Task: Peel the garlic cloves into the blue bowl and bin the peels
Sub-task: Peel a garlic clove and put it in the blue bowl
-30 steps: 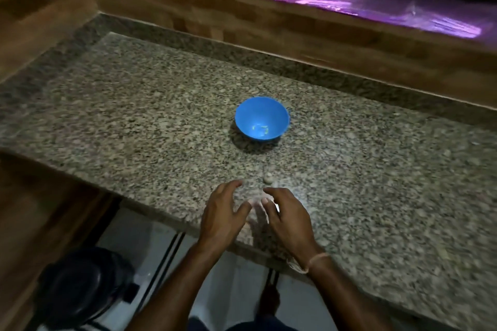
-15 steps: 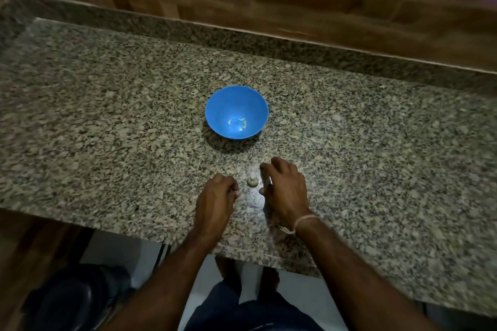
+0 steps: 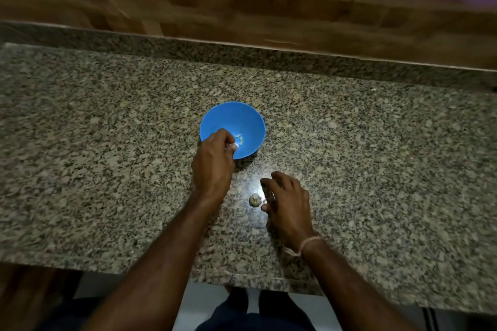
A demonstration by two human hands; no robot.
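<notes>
The left hand [image 3: 213,166] pinches a pale clove [image 3: 233,146] over the blue bowl [image 3: 250,121], ready to drop it, I think. More garlic [image 3: 255,199] lies just beside the right hand [image 3: 289,205]; if its bent fingers hold anything, I cannot tell. Next: let go.

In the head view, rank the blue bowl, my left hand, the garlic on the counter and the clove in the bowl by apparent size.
1. Bowl and left hand: about alike; the hand is nearer, so unranked.
2. Garlic on the counter.
3. Clove in the bowl.
</notes>
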